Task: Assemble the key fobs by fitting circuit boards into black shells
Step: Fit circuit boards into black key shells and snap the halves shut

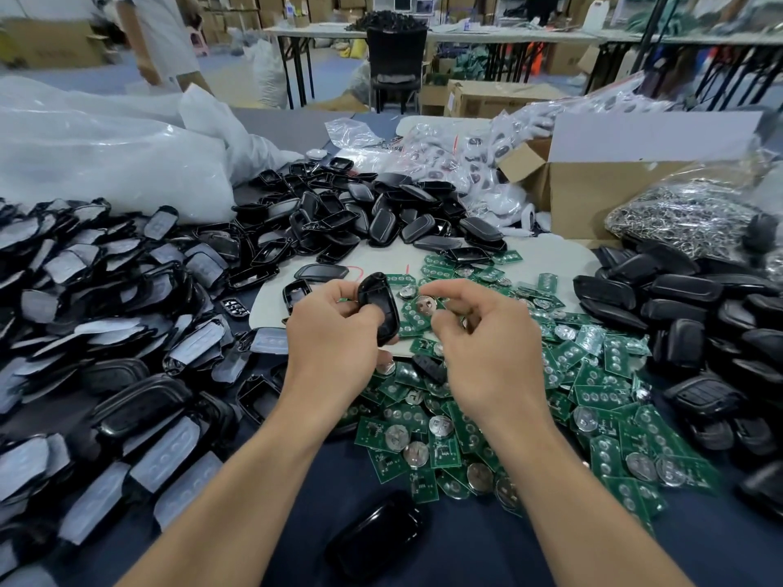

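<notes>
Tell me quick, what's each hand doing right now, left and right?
Left hand: grips a black shell.
Right hand: fingers curled above the green circuit boards; whether it holds anything cannot be told.

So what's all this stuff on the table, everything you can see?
Shells: three heaps, black, left, back and right.
Held shell: one, black, gripped at centre.
Boards: one heap, green, centre right.
Rings: one bagful, silver, far right.
Box: one, brown, back right.
Bag: one, white, back left.
Chair: one, black, beyond the table.
Left hand: grips the held shell.
Right hand: fingers curled above the boards; contents unclear.
</notes>
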